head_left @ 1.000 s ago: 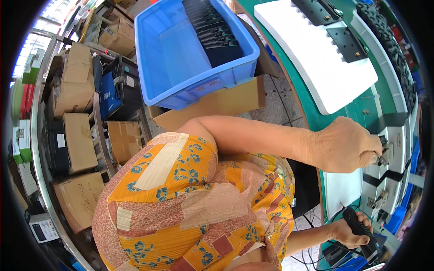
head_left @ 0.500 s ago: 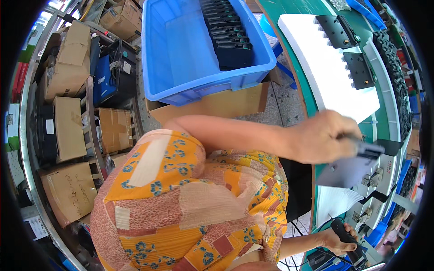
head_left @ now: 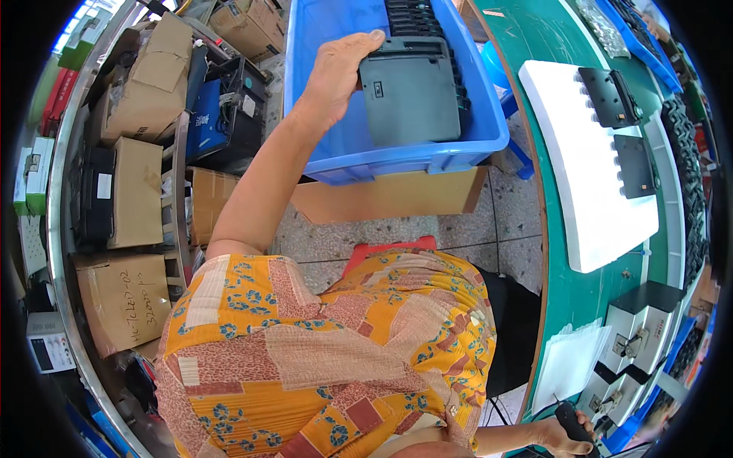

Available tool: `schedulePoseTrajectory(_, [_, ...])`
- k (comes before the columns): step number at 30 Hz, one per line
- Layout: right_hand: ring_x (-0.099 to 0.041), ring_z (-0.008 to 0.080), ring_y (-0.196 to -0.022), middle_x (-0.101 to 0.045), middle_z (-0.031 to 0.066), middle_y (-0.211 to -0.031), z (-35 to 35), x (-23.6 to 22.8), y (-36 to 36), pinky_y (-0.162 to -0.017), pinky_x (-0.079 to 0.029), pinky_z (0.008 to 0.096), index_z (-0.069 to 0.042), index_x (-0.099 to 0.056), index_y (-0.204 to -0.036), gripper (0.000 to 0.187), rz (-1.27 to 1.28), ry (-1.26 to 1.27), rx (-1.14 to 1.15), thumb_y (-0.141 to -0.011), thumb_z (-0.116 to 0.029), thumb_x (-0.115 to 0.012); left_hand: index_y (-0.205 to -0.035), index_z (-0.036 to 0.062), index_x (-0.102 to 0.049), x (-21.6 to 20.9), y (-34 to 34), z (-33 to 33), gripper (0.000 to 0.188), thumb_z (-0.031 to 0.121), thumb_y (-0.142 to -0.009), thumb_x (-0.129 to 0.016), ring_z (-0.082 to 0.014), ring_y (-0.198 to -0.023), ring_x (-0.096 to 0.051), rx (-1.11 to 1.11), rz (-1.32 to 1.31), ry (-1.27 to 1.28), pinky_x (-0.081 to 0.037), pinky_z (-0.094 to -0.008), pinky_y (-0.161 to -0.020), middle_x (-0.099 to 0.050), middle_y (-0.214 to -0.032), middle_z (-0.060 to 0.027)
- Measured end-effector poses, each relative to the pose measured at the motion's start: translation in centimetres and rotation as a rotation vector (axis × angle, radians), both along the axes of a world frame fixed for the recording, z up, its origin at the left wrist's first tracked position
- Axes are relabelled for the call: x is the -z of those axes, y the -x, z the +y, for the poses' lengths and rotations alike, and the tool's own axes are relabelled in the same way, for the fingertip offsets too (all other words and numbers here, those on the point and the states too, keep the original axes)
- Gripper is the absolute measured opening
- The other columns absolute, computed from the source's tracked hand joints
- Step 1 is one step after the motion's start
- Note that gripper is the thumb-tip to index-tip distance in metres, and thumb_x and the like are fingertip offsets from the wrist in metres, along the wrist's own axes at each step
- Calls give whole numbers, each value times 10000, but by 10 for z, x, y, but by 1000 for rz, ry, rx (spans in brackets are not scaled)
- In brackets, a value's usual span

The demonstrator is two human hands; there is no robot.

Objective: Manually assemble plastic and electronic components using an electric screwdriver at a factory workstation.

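Note:
My left hand [head_left: 336,72] grips a dark grey flat plastic panel [head_left: 412,95] by its left upper corner, the thumb on its top edge. The panel hangs tilted inside the blue bin [head_left: 405,169], in front of a row of similar dark panels [head_left: 416,17] standing on edge. At the lower right, my right hand [head_left: 559,438] is closed around a black electric screwdriver [head_left: 571,421], its thin tip pointing away from me. Two more dark panels [head_left: 608,98] [head_left: 634,166] lie on a white foam slab [head_left: 592,229] on the green bench.
A brown carton [head_left: 389,197] stands under the bin. Metal clamp fixtures [head_left: 637,336] and white sheets [head_left: 569,366] are on the green bench [head_left: 569,294]. Black coiled cords [head_left: 683,153] run along its far side. Cardboard boxes [head_left: 126,301] fill a rack at left. A red stool [head_left: 393,248] shows beneath me.
My left hand has swung from above the bench to the bin, carrying the dark panel. My right hand stays low at the right with the screwdriver. The view has shifted.

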State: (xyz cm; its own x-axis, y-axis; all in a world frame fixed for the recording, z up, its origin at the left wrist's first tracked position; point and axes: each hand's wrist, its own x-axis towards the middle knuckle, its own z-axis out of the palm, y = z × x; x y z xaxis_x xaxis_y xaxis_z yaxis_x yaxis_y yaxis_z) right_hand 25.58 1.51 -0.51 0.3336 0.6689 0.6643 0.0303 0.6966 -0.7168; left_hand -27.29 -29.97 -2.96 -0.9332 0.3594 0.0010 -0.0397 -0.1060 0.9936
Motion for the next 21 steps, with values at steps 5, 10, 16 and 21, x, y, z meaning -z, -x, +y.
schedulePoseTrajectory(5, [-629,222,-806,-602,96,-997,0,1,-8,-674,-575,377,-58,-498,-1244,449,-130,14,-36,-1014,-418,-636,-969,15,-719,9,24,-22,182,186,-911,-692,-84,-710,-598,-73,138,128,-505,-263,-636,-688,-819,-10])
schedulePoseTrajectory(10, [-630,258,-957,-584,162,-1166,15,9,-17,-761,-580,413,-15,-452,-1356,594,108,95,241,-1001,-447,-654,-1063,10,-690,22,26,-34,245,13,-819,-663,-51,-787,-608,81,217,427,-494,-241,-719,-690,-872,7])
schedulePoseTrajectory(16, [-633,235,-765,-643,115,-996,-4,-6,17,-646,-558,373,-4,-593,-1186,463,-62,33,146,-1011,-430,-636,-991,6,-630,38,23,-16,211,2,-784,-674,-106,-763,-556,511,491,639,-470,-282,-706,-619,-806,-22])
schedulePoseTrajectory(21, [-579,174,-604,-612,32,-795,-6,-10,34,-525,-506,316,-50,-622,-962,391,-70,-25,179,-1025,-435,-609,-1022,21,-625,64,19,5,257,20,-775,-697,-256,-767,-628,540,667,717,-501,-366,-712,-666,-866,-145])
